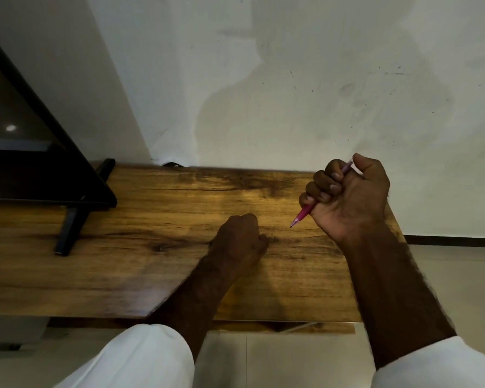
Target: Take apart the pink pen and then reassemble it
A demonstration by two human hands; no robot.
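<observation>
1. My right hand [347,194] is raised above the far right corner of the table [123,261]. All four fingers are clenched around the pink pen [303,214], with the thumb standing up beside its top end.
2. The pen runs through that fist on a slant. Its writing tip points down towards the middle of the table and hangs clear of the wood. As far as I can see it is in one piece, so I judge the taking apart has not begun.
3. My left hand [240,239] rests on the middle of the table with its fingers curled under. Nothing shows in it, though the palm is hidden from me.
4. Risk one: a full fist covers most of the barrel, so the left hand has only the short tip end to twist. A poor hold there could slip.
5. Risk two: the pen is near the table's right edge. Small inner parts, if it has any, could drop past the edge to the floor when it opens. I would bring it over the middle of the table first.
6. Risk three: loose parts could roll on the smooth wood towards the near edge.
7. A dark screen [25,149] on its stand [67,231] takes up the far left of the table, well apart from both hands.
</observation>
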